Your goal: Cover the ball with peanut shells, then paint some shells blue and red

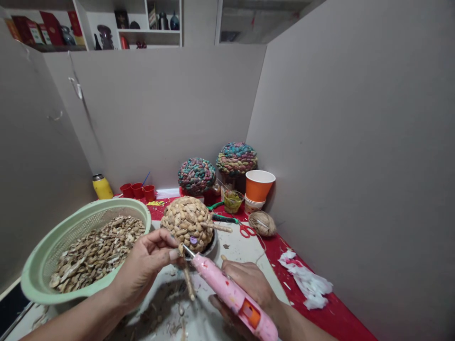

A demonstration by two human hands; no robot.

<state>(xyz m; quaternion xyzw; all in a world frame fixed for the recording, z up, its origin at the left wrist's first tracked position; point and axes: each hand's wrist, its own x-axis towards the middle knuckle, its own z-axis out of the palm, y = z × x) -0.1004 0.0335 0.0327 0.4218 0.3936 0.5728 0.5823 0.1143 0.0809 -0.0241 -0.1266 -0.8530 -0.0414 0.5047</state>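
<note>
My left hand point(147, 263) pinches a small peanut shell piece point(181, 249) between thumb and fingertips, in front of a ball covered with peanut shells point(186, 220). Wrapped round a pink glue gun point(229, 289) is my right hand point(249, 284), and the gun's metal tip meets the shell piece. A purple round bit point(193, 240) sits on the ball's front. One thin twig-like stick point(220, 228) juts out at the ball's right, and another point(189, 282) points down below the fingertips. The ball rests in a dark dish point(213, 242).
A green basket point(31, 265) of shells stands left. Behind are two coloured balls point(196, 175), red cups point(137, 190), a yellow bottle point(102, 186) and an orange cup point(259, 187). Red scissors point(247, 230), twine point(262, 223) and white crumpled tissue point(307, 282) lie right.
</note>
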